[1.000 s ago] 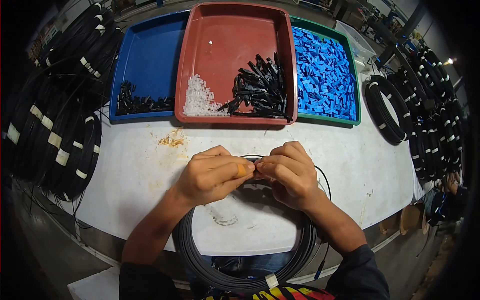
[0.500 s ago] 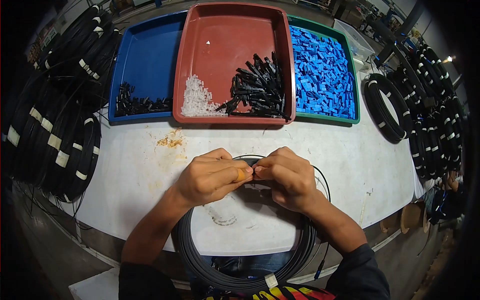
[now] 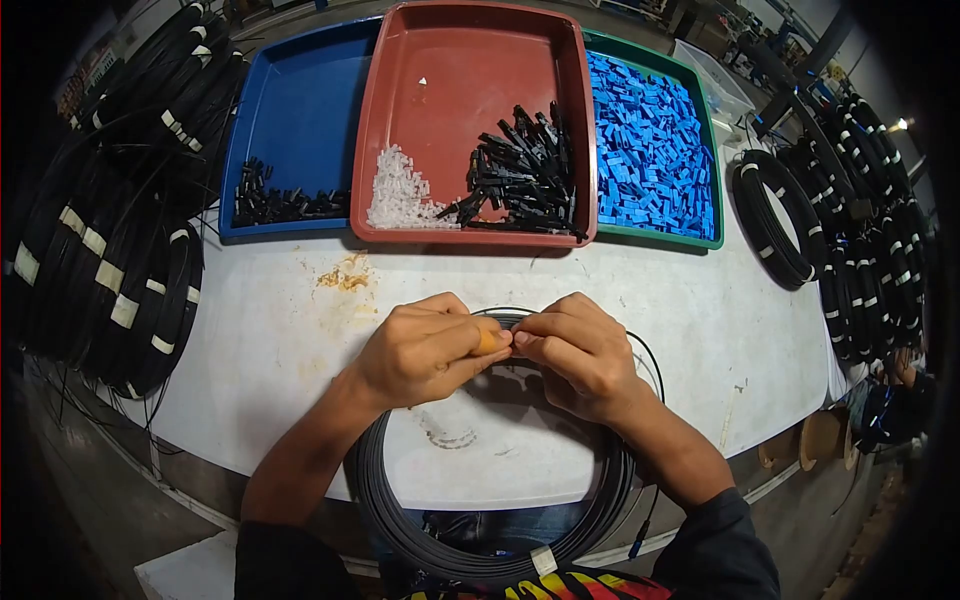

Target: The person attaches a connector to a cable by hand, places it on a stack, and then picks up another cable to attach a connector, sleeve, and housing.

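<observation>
A coil of black cable lies over the table's front edge and my lap, held by a white tape band. Above its far side, my left hand and my right hand meet, thumbs and fingertips pinched together. Whatever small piece they grip is hidden by the fingers. Orange-yellow tape wraps a digit of my left hand. One loose cable loop runs out past my right wrist, ending in a dark connector with a blue tip.
Across the back stand a blue tray with black pieces, a red tray with clear and black parts, and a green tray full of blue clips. Cable coils are stacked left; another coil lies right.
My hands stay pinched together in nearly the same place, with only a slight shift of the fingers. The whole view has moved a little.
</observation>
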Motion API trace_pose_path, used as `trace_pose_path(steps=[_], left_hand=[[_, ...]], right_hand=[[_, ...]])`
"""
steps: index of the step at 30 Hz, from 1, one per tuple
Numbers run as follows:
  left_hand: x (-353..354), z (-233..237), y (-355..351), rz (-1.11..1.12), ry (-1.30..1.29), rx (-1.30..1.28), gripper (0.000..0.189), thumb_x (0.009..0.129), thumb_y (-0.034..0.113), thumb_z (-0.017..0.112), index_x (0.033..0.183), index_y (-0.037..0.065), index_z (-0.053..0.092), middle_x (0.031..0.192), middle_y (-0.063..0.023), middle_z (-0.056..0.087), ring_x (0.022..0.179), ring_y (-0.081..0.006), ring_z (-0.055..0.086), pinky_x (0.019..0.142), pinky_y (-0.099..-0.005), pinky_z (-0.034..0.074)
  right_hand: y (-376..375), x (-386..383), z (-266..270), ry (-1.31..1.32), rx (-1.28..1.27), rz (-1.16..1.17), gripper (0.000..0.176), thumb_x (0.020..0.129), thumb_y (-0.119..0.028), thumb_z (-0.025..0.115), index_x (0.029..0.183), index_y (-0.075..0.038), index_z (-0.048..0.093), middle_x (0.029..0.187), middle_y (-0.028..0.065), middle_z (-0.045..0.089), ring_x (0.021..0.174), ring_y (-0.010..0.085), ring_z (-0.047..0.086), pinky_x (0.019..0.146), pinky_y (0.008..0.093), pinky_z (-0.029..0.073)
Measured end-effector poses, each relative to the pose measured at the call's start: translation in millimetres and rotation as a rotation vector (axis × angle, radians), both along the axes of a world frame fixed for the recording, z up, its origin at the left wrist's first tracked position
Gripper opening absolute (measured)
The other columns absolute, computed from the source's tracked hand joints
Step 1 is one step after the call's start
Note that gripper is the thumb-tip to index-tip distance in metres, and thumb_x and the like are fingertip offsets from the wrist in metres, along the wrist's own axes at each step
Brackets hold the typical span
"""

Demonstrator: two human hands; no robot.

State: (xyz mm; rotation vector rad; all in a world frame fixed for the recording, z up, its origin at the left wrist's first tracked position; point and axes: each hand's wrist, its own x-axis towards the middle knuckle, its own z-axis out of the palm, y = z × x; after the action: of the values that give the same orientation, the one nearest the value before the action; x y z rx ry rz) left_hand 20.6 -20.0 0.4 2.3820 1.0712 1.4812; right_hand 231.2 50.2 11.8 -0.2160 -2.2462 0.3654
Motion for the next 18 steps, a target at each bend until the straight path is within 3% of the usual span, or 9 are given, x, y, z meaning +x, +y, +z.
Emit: trace_pose_path(steps=[1, 3, 7, 12, 16, 18], left_hand=[[-0.3, 0.5, 0.4, 0.0, 0.0, 0.001, 0.019, 0.074, 0.0, 0.088, 0.086, -0.003, 0.074, 0.084, -0.0127, 0.076, 0.066, -0.0222, 0.069, 0.059, -0.0305, 0.054], [-1.2, 1.8, 0.8, -0.049, 0.121, 0.071, 0.018, 0.074, -0.001, 0.087, 0.085, -0.004, 0.074, 0.083, -0.0131, 0.076, 0.066, -0.0209, 0.07, 0.061, -0.0315, 0.055], [-1.8, 2.5, 0.8, -0.045, 0.191, 0.08, 0.017, 0.074, -0.001, 0.087, 0.084, -0.004, 0.074, 0.082, -0.0135, 0.076, 0.067, -0.0199, 0.071, 0.062, -0.032, 0.056], [2.2, -0.2, -1.8, 0.061, -0.053, -0.038, 0.013, 0.075, -0.004, 0.082, 0.084, 0.0, 0.073, 0.085, -0.0097, 0.076, 0.066, -0.0201, 0.069, 0.062, -0.0295, 0.054], [1.9, 2.4, -1.5, 0.032, -0.054, -0.078, 0.01, 0.077, -0.003, 0.08, 0.084, -0.001, 0.072, 0.085, -0.0102, 0.075, 0.066, -0.0194, 0.068, 0.062, -0.0298, 0.054], [0.0, 3.0, 0.8, -0.03, 0.17, 0.125, 0.007, 0.079, -0.001, 0.078, 0.083, 0.0, 0.072, 0.086, -0.0101, 0.075, 0.066, -0.0185, 0.068, 0.062, -0.0301, 0.055]], right_hand=[[0.1, 1.9, -1.5, 0.0, 0.001, 0.0, 0.026, 0.062, 0.01, 0.071, 0.083, -0.004, 0.064, 0.083, 0.0093, 0.068, 0.074, 0.0294, 0.064, 0.066, 0.0389, 0.05], [0.9, 5.3, -7.1, -0.056, -0.316, 0.062, 0.026, 0.063, 0.01, 0.071, 0.083, -0.004, 0.063, 0.083, 0.0087, 0.067, 0.074, 0.0298, 0.064, 0.066, 0.0393, 0.049], [3.4, 3.8, -8.6, -0.079, -0.395, 0.066, 0.026, 0.063, 0.01, 0.071, 0.083, -0.004, 0.063, 0.085, 0.008, 0.067, 0.074, 0.0296, 0.064, 0.066, 0.0393, 0.049], [-0.2, -1.4, 5.3, -0.026, -0.056, -0.024, 0.024, 0.064, 0.01, 0.071, 0.081, -0.004, 0.061, 0.086, 0.0087, 0.069, 0.073, 0.0293, 0.064, 0.067, 0.0398, 0.05], [-1.4, 2.7, 0.7, -0.013, 0.044, -0.029, 0.025, 0.064, 0.011, 0.07, 0.082, -0.004, 0.061, 0.09, 0.0083, 0.07, 0.073, 0.0286, 0.064, 0.068, 0.0402, 0.05], [-0.7, 7.6, -5.8, -0.11, -0.395, 0.049, 0.025, 0.064, 0.011, 0.069, 0.084, -0.004, 0.063, 0.092, 0.0079, 0.07, 0.074, 0.0278, 0.065, 0.068, 0.0402, 0.05]])
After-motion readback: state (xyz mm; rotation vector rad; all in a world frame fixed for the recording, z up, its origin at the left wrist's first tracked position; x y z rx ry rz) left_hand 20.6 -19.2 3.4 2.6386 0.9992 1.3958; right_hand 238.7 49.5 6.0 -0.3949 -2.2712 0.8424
